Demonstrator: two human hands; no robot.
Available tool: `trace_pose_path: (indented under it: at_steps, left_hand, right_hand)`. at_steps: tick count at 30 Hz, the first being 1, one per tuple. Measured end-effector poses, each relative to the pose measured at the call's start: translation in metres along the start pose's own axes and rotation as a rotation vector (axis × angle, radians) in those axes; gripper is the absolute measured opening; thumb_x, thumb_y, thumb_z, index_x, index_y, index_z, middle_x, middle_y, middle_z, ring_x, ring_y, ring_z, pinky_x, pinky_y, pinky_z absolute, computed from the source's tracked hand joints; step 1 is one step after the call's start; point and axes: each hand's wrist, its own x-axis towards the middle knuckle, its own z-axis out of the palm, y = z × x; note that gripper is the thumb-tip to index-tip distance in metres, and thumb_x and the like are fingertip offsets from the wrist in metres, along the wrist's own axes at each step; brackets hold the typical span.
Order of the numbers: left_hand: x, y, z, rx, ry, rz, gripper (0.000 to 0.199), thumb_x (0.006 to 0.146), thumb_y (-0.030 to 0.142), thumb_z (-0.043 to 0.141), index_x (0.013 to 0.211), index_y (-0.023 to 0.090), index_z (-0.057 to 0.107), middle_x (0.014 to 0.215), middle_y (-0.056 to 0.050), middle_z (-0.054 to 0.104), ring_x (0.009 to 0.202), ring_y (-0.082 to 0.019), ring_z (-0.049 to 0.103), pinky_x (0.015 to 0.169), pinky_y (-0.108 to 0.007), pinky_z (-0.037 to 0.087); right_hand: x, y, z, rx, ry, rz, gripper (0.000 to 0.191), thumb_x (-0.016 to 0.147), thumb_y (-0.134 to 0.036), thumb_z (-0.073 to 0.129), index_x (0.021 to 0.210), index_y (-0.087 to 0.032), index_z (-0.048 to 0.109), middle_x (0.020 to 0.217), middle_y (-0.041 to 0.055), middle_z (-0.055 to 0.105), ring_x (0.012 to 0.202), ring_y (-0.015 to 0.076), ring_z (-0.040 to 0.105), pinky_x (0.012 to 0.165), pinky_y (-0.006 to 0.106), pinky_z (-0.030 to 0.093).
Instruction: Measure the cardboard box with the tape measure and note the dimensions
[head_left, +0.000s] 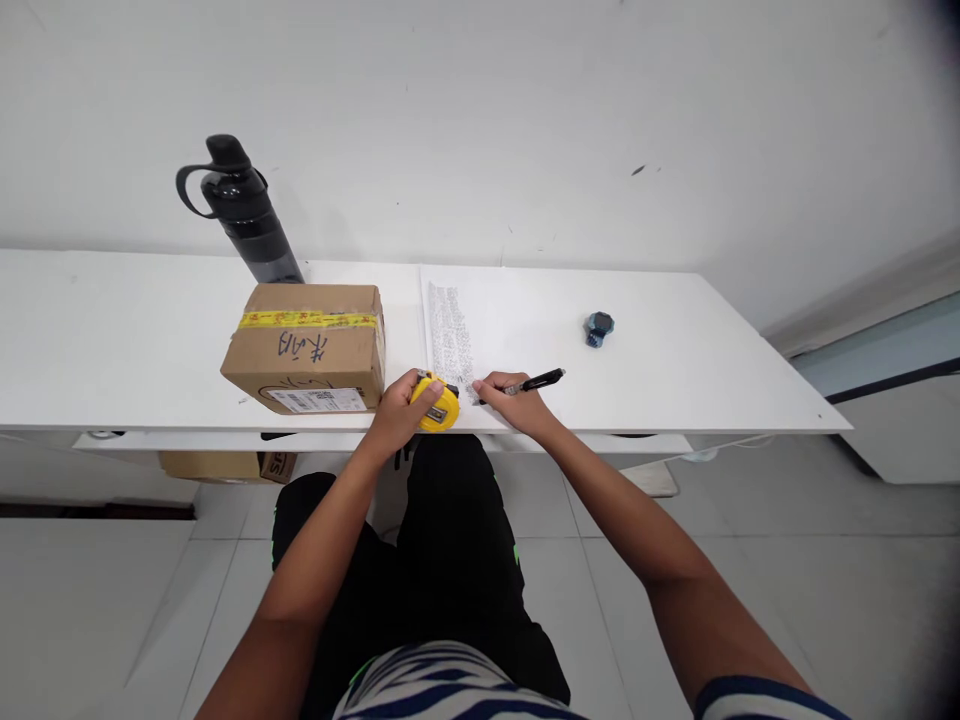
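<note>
The left hand point(396, 412) grips a tape measure point(442, 408) right of the box point(315, 350) on the tabletop point(675, 380); the right hand point(519, 404) holds a pen point(543, 380) at the near end of the paper point(448, 325).

Tape measure point(445, 409) — in left hand point(397, 413)

1 dark bottle point(251, 222) is placed near the wall point(480, 130); 1 bluish watch-like object point(598, 328) is laid on the worktop point(705, 370).
</note>
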Motion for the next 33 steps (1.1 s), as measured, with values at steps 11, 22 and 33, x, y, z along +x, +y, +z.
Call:
trace_pose_path:
  at_steps: [11, 22, 33]
  left_hand:
    - [0.0058, -0.0078, 0.0027, -0.121, 0.108, 0.006, 0.050, 0.077, 0.055, 0.066, 0.096, 0.026, 0.031, 0.075, 0.006, 0.061, 0.060, -0.011, 0.058, 0.058, -0.023, 0.045]
    - [0.0029, 0.0005, 0.0042, -0.090, 0.076, 0.051, 0.044, 0.085, 0.053, 0.061, 0.114, 0.027, 0.040, 0.077, 0.003, 0.060, 0.059, -0.011, 0.058, 0.056, -0.022, 0.044]
    - [0.0004, 0.0014, 0.0089, -0.052, 0.142, 0.074, 0.043, 0.083, 0.052, 0.064, 0.116, 0.025, 0.057, 0.072, 0.003, 0.056, 0.063, -0.011, 0.054, 0.060, -0.022, 0.045]
  right_hand:
    - [-0.0015, -0.0016, -0.0013, -0.006, -0.032, 0.007, 0.037, 0.082, -0.050, 0.060, 0.061, -0.019, 0.062, 0.062, 0.0000, 0.058, 0.061, 0.0149, 0.052, 0.059, 0.030, 0.038]
    - [-0.0017, 0.0009, 0.0010, -0.029, 0.039, -0.017, 0.036, 0.082, -0.046, 0.057, 0.057, -0.021, 0.054, 0.058, -0.0015, 0.052, 0.060, 0.0146, 0.049, 0.060, 0.029, 0.037]
    - [-0.0002, 0.0028, 0.0022, -0.015, 0.032, -0.027, 0.037, 0.080, -0.046, 0.057, 0.054, -0.022, 0.046, 0.057, -0.0019, 0.049, 0.059, 0.0142, 0.046, 0.058, 0.029, 0.035]
